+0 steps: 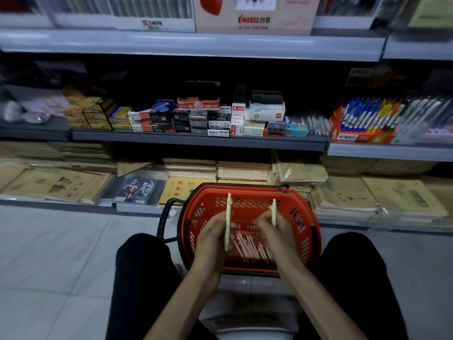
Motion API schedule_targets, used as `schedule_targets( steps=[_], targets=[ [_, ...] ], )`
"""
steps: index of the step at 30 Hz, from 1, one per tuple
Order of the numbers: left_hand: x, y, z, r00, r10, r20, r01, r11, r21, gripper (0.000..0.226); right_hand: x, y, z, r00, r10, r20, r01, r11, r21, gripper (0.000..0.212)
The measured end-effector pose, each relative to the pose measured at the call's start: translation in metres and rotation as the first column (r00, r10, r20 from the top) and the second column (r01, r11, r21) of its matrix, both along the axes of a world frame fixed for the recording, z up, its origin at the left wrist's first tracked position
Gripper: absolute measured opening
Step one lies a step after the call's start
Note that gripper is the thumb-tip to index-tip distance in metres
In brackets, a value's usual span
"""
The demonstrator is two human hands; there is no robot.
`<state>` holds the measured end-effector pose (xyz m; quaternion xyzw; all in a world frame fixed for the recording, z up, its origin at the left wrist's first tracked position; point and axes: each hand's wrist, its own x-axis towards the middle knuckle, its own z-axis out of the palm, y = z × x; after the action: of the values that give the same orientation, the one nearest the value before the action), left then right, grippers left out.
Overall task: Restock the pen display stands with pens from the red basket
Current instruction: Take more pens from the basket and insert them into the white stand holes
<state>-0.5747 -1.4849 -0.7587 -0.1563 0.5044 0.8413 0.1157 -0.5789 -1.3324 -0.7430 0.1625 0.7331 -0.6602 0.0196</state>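
Gripping a pale green pen (228, 217) in curled left hand (213, 234); right hand (279, 231) pinches another pen (274, 209), both above red basket (247, 192).

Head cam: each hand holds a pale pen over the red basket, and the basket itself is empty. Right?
Not empty: the head view shows pinkish pens lying on the bottom of the red basket. The rest holds: the left hand holds one pale pen and the right hand a second pale pen over it.
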Motion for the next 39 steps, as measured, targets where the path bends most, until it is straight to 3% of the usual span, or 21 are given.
schedule_targets(
  steps=[5,11,18,23,30,39],
  targets=[
    [-0.009,-0.006,0.034,0.997,-0.002,-0.081,0.005,0.999,0.043,0.029,-0.010,-0.023,0.057,0.975,0.165,-0.151,-0.174,0.983,-0.055,0.014],
    [-0.019,-0.010,0.089,0.982,0.029,-0.185,-0.021,0.999,0.046,0.023,-0.028,-0.038,0.111,0.953,0.118,-0.280,-0.140,0.988,-0.061,0.013],
    [-0.032,-0.031,0.170,0.914,-0.087,-0.397,-0.015,0.969,-0.248,0.023,-0.052,-0.028,0.176,0.901,0.146,-0.409,-0.137,0.989,0.052,0.013],
    [-0.050,-0.039,0.220,0.853,-0.088,-0.515,-0.145,0.907,-0.396,0.016,-0.074,-0.030,0.221,0.849,0.207,-0.486,-0.165,0.978,0.128,0.010],
    [-0.087,-0.046,0.274,0.835,-0.054,-0.547,-0.180,0.914,-0.364,0.016,-0.104,-0.039,0.279,0.842,0.157,-0.516,-0.158,0.987,0.043,0.012],
    [-0.152,-0.055,0.335,0.820,-0.100,-0.564,-0.225,0.850,-0.477,0.011,-0.162,-0.050,0.333,0.846,0.130,-0.517,-0.058,0.986,0.153,0.012]
  ],
)
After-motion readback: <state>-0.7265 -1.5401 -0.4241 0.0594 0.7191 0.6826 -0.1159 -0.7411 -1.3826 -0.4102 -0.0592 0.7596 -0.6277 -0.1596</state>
